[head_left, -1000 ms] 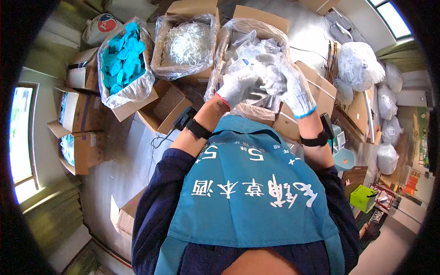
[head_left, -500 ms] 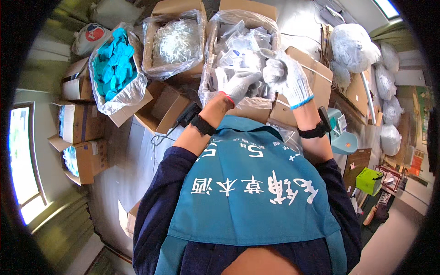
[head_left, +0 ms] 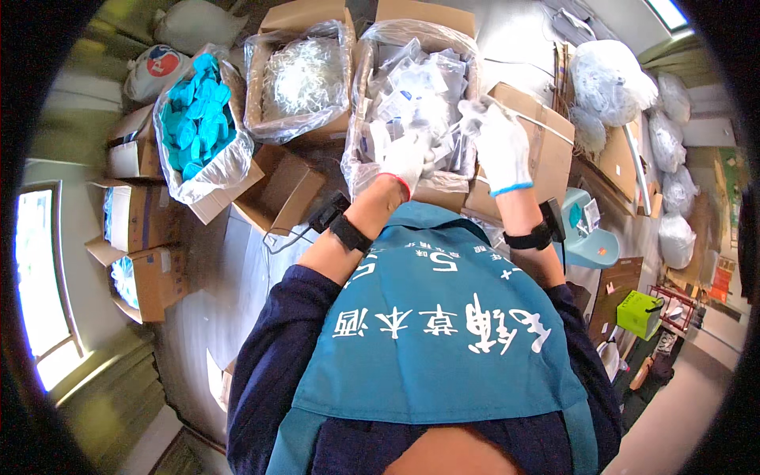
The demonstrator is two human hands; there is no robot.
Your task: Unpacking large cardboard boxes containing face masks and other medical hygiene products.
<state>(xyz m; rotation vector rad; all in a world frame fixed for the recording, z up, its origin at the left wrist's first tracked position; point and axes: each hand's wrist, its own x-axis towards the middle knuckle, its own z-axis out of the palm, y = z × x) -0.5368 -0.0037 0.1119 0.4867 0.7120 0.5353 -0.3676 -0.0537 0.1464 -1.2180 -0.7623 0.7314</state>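
Note:
My left hand (head_left: pixel 406 155), in a white knit glove with a red cuff, is over the near part of a plastic-lined carton (head_left: pixel 358 134). Clear and white flat packets (head_left: pixel 413 89) are heaped in this carton. Against them the left fingers blur, and whether they hold anything is unclear. My right hand (head_left: pixel 502 146), gloved in white with a blue cuff, hovers at the carton's right side. Its fingers reach toward the packets, slightly apart, with nothing plainly in them. A gap separates the two hands.
Left of the packets, another lined carton holds white stringy material (head_left: pixel 305 79). Farther left are teal pieces (head_left: pixel 198 119) in a lined box. A closed carton (head_left: pixel 546 142) stands right of my right hand, near a light-blue plastic stool (head_left: pixel 590 237). Stuffed clear bags (head_left: pixel 606 79) are at right.
My hands were close together over the carton's near right part. They have moved apart, the left slightly lower and the right a little outward.

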